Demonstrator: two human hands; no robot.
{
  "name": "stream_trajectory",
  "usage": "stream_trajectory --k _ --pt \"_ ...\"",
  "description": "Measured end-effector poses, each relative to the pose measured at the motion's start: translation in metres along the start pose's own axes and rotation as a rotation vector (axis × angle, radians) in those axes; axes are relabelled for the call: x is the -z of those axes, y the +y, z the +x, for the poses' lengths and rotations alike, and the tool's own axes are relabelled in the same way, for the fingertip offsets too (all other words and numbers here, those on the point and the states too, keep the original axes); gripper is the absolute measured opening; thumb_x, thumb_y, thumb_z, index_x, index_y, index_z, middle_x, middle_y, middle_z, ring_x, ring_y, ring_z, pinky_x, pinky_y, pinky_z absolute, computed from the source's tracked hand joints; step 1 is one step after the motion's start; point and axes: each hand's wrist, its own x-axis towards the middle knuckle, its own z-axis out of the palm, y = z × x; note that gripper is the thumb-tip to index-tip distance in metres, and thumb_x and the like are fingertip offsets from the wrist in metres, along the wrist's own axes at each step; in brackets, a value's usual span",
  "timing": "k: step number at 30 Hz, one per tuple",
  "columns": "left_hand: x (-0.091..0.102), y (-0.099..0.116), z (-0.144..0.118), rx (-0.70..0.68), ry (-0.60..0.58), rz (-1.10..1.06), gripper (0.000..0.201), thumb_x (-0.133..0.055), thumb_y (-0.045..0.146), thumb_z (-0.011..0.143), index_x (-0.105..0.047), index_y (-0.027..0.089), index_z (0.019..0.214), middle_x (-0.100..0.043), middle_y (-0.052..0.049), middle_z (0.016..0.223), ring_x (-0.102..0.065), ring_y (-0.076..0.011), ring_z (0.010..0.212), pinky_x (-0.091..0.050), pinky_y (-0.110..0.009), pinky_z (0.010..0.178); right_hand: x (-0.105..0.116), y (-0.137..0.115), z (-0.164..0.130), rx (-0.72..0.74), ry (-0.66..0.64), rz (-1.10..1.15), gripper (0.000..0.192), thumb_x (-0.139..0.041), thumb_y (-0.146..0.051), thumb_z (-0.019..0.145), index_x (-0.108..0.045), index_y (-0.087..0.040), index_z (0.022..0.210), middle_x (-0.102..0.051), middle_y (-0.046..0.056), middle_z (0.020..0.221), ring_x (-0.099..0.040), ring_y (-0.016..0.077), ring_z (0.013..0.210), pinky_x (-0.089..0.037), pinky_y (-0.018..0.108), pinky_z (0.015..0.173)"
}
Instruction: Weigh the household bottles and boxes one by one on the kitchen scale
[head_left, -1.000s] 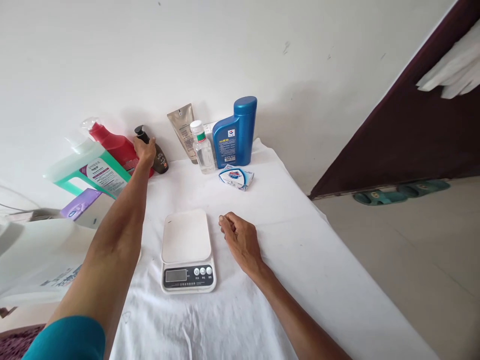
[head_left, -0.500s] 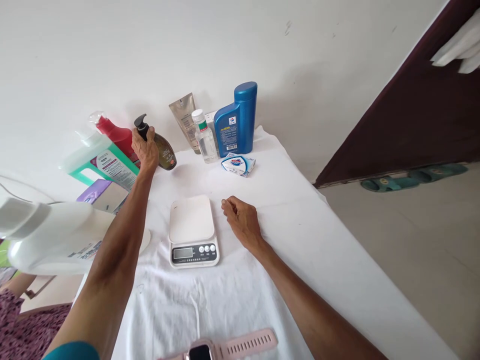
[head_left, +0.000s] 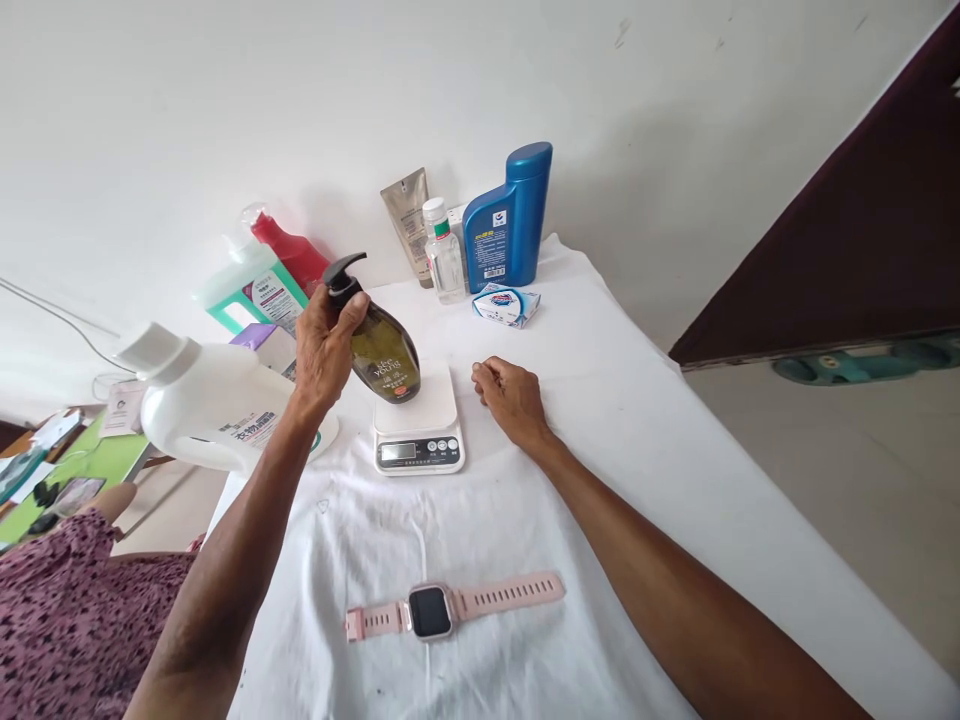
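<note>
My left hand (head_left: 322, 345) grips a dark olive pump bottle (head_left: 379, 345) by its neck and holds it tilted just above the white kitchen scale (head_left: 420, 430). The bottle's base hangs over the scale's platform; I cannot tell whether it touches. My right hand (head_left: 514, 400) rests on the white cloth right of the scale, fingers loosely curled, holding nothing.
A pink smartwatch (head_left: 450, 608) lies flat near me. At the wall stand a blue bottle (head_left: 508, 222), a small clear bottle (head_left: 444, 255), a beige tube (head_left: 409, 220), a soap box (head_left: 506, 304), a red bottle (head_left: 292, 255) and a green-capped jug (head_left: 255, 290). A big white jug (head_left: 217, 405) lies at the left edge.
My left hand has lifted the pump bottle from the back row and carried it toward me, over the scale. The right hand stayed put.
</note>
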Motion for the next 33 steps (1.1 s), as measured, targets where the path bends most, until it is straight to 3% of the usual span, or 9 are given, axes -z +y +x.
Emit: stream_trajectory --k 8,18,23,28,33 --pt "-0.007 0.009 -0.016 0.045 -0.029 0.010 0.026 -0.071 0.048 0.095 -0.069 0.022 0.094 -0.062 -0.003 0.088 -0.067 -0.0243 0.096 -0.056 -0.036 0.090 0.000 -0.001 0.000 -0.010 -0.003 0.005 0.035 -0.050 -0.045 0.098 -0.056 -0.023 0.071 -0.067 0.003 0.069 -0.060 0.0166 0.059 -0.045 0.030 0.062" --pt "-0.016 -0.001 -0.022 -0.117 -0.041 -0.094 0.046 -0.069 0.067 0.095 -0.068 0.021 0.101 -0.065 -0.003 0.092 -0.063 -0.0193 0.089 -0.052 -0.032 0.082 0.002 -0.003 0.000 -0.013 0.002 0.014 0.037 -0.050 -0.047 0.097 -0.053 -0.024 0.068 -0.065 0.002 0.067 -0.059 0.0168 0.059 -0.044 0.030 0.062" --pt "-0.012 -0.008 -0.027 -0.161 -0.034 -0.060 0.050 -0.063 0.071 0.097 -0.068 0.022 0.107 -0.067 -0.005 0.101 -0.066 -0.0218 0.101 -0.054 -0.037 0.094 0.002 -0.004 -0.001 -0.020 0.004 0.023 0.037 -0.051 -0.048 0.098 -0.054 -0.024 0.069 -0.068 0.003 0.070 -0.061 0.0178 0.061 -0.046 0.031 0.063" --pt "-0.011 -0.043 -0.044 -0.056 -0.007 -0.139 0.066 -0.038 0.078 0.103 -0.067 0.025 0.128 -0.068 -0.010 0.126 -0.064 -0.0260 0.126 -0.051 -0.045 0.111 0.003 -0.005 -0.002 -0.021 0.001 0.029 0.038 -0.053 -0.050 0.098 -0.057 -0.023 0.071 -0.068 0.003 0.072 -0.060 0.0170 0.061 -0.047 0.031 0.064" --pt "-0.018 -0.098 -0.073 0.226 -0.099 -0.284 0.073 -0.038 0.082 0.100 -0.070 0.022 0.127 -0.072 -0.013 0.131 -0.061 -0.0288 0.134 -0.049 -0.048 0.119 0.003 -0.005 -0.002 -0.035 0.003 0.042 0.037 -0.055 -0.050 0.097 -0.059 -0.022 0.071 -0.064 0.001 0.066 -0.059 0.0160 0.056 -0.046 0.030 0.060"
